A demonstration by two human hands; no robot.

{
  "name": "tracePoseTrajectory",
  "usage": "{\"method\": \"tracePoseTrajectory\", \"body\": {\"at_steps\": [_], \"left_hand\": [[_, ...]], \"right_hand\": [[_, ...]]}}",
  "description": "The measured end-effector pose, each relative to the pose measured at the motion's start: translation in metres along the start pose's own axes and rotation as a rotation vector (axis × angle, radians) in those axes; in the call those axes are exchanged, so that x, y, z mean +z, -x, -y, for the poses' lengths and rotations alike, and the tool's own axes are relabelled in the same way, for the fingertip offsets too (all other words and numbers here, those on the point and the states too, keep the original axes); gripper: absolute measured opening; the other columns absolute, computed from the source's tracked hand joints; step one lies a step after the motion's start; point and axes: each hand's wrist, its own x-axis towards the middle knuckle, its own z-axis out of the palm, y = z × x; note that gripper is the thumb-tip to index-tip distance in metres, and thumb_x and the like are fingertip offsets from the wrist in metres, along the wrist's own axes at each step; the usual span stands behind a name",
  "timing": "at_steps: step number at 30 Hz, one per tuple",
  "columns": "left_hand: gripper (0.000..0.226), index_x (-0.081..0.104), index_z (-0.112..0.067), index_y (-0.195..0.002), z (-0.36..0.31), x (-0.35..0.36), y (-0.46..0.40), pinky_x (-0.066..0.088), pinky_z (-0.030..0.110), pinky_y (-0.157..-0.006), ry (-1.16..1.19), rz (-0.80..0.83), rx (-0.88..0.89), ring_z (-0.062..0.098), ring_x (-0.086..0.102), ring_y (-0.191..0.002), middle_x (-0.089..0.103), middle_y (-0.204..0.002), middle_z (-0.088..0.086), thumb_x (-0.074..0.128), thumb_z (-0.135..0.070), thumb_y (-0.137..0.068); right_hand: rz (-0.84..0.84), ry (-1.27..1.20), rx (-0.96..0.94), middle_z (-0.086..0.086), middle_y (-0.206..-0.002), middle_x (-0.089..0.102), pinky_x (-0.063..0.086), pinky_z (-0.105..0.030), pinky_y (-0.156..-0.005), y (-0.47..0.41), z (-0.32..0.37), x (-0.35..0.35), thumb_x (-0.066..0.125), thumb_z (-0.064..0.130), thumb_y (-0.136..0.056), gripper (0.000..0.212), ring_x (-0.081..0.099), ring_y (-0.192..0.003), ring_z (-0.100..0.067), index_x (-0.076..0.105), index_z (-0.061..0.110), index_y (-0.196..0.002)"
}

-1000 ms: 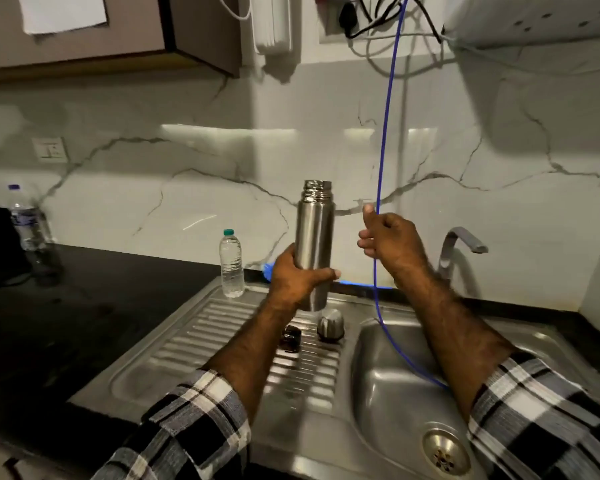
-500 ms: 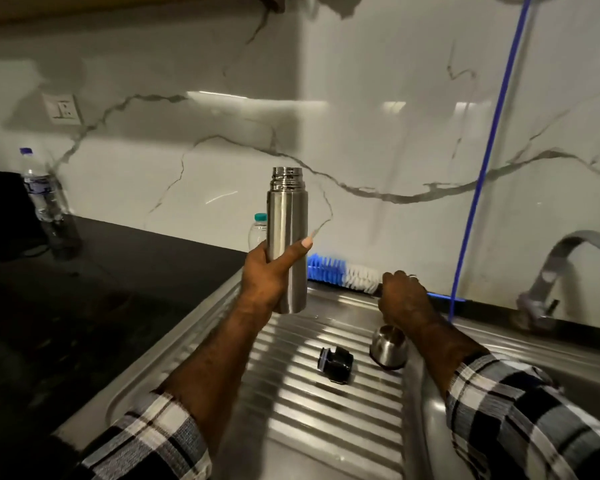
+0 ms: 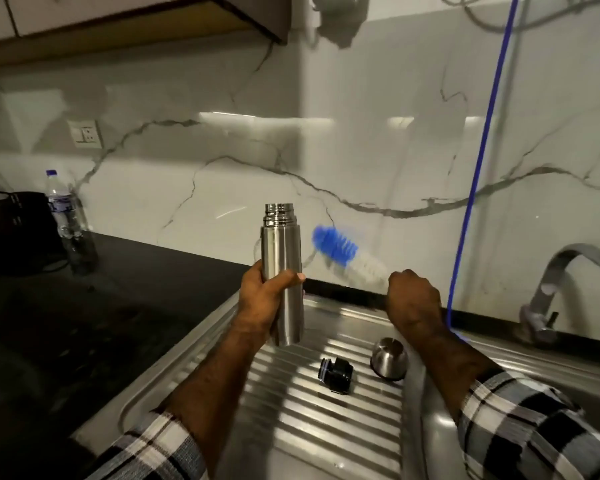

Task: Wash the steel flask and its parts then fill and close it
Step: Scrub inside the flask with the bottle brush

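Flask: the steel flask [image 3: 282, 271] is held upright above the ribbed drainboard [image 3: 291, 420], mouth open and uppermost, apparently so the brush can be entered from above.
Left hand: the left hand [image 3: 262, 299] is wrapped round the flask's lower half, thumb across the front; the neck is left free.
Right hand: the right hand [image 3: 413, 299] is closed on the handle of the bottle brush [image 3: 343, 252], bristles angled up toward the flask but apart from it; the brush is blurred.
Parts: the black stopper [image 3: 336, 370] and steel cup lid [image 3: 388, 358] are laid on the drainboard, near each other.
Tap: the tap [image 3: 555, 285] is seen at right; no water is visible.
Step judged: scrubbing not yet begun.
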Motion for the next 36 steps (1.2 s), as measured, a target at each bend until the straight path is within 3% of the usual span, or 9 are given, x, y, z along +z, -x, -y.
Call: {"method": "tracePoseTrajectory", "body": {"at_steps": [6, 10, 12, 15, 18, 23, 27, 31, 36], "left_hand": [[0.071, 0.068, -0.024, -0.120, -0.039, 0.007, 0.030, 0.067, 0.048, -0.078, -0.038, 0.007, 0.052, 0.032, 0.077, -0.090, 0.077, -0.102, 0.012, 0.096, -0.044, -0.058], [0.067, 0.065, -0.023, -0.125, -0.056, 0.011, 0.049, 0.064, 0.041, -0.072, -0.076, 0.013, 0.058, 0.029, 0.076, -0.093, 0.076, -0.106, 0.011, 0.097, -0.040, -0.069], [0.061, 0.065, -0.024, -0.123, -0.061, 0.016, 0.061, 0.065, 0.043, -0.075, -0.094, 0.031, 0.059, 0.028, 0.076, -0.093, 0.076, -0.106, 0.009, 0.096, -0.036, -0.072], [0.051, 0.068, -0.026, -0.114, -0.062, 0.030, 0.080, 0.065, 0.044, -0.080, -0.170, 0.065, 0.090, 0.026, 0.076, -0.091, 0.077, -0.100, 0.005, 0.096, -0.034, -0.072], [0.047, 0.072, -0.022, -0.105, -0.054, 0.049, 0.099, 0.063, 0.036, -0.070, -0.217, 0.090, 0.098, 0.021, 0.076, -0.081, 0.079, -0.090, 0.002, 0.098, -0.034, -0.067], [0.065, 0.075, -0.024, -0.100, -0.025, 0.060, 0.117, 0.060, 0.032, -0.065, -0.388, 0.179, 0.131, 0.012, 0.073, -0.073, 0.079, -0.085, -0.003, 0.096, -0.054, -0.047], [0.060, 0.075, -0.025, -0.101, -0.013, 0.058, 0.121, 0.063, 0.038, -0.068, -0.445, 0.189, 0.152, 0.012, 0.073, -0.073, 0.079, -0.085, -0.003, 0.099, -0.048, -0.050], [0.048, 0.071, -0.030, -0.099, -0.012, 0.055, 0.123, 0.066, 0.044, -0.074, -0.517, 0.201, 0.171, 0.017, 0.075, -0.078, 0.078, -0.089, -0.003, 0.102, -0.034, -0.062], [0.057, 0.070, -0.032, -0.109, -0.017, 0.053, 0.126, 0.066, 0.043, -0.075, -0.577, 0.268, 0.206, 0.013, 0.076, -0.080, 0.077, -0.094, -0.007, 0.101, -0.041, -0.061]], "right_hand": [[-0.317, -0.644, 0.013, -0.016, -0.104, 0.074, 0.054, -0.036, -0.077, 0.011, 0.020, -0.075, 0.064, 0.020, -0.097, 0.016, 0.069, -0.095, -0.040, 0.073, 0.009, -0.104], [-0.364, -1.114, -0.104, -0.002, -0.094, 0.074, 0.061, -0.042, -0.081, 0.027, 0.028, -0.128, 0.062, 0.027, -0.104, 0.012, 0.072, -0.086, -0.026, 0.070, 0.018, -0.108], [-0.374, -1.196, -0.112, 0.005, -0.089, 0.072, 0.061, -0.040, -0.080, 0.037, 0.016, -0.149, 0.062, 0.025, -0.104, 0.011, 0.071, -0.083, -0.019, 0.072, 0.024, -0.109], [-0.452, -1.067, -0.089, 0.009, -0.092, 0.074, 0.052, -0.032, -0.082, 0.058, -0.021, -0.164, 0.064, 0.019, -0.102, 0.016, 0.068, -0.085, -0.011, 0.077, 0.027, -0.102], [-0.457, -0.735, -0.012, -0.003, -0.115, 0.074, 0.042, -0.045, -0.106, 0.082, -0.072, -0.169, 0.063, 0.022, -0.102, 0.019, 0.065, -0.112, -0.028, 0.080, 0.025, -0.110], [-0.391, -0.436, -0.046, 0.004, -0.095, 0.065, 0.033, -0.046, -0.102, 0.108, -0.156, -0.189, 0.061, 0.024, -0.101, 0.018, 0.061, -0.102, -0.027, 0.079, 0.027, -0.102], [-0.400, -0.352, -0.067, 0.004, -0.094, 0.067, 0.028, -0.045, -0.099, 0.118, -0.204, -0.208, 0.065, 0.020, -0.098, 0.016, 0.059, -0.099, -0.023, 0.081, 0.023, -0.100], [-0.420, -0.307, -0.127, 0.003, -0.092, 0.067, 0.031, -0.048, -0.101, 0.116, -0.219, -0.225, 0.067, 0.023, -0.098, 0.015, 0.059, -0.095, -0.022, 0.082, 0.022, -0.100], [-0.376, -0.143, -0.245, 0.001, -0.095, 0.071, 0.028, -0.042, -0.094, 0.110, -0.204, -0.243, 0.068, 0.023, -0.097, 0.015, 0.061, -0.099, -0.025, 0.083, 0.024, -0.102]]}}
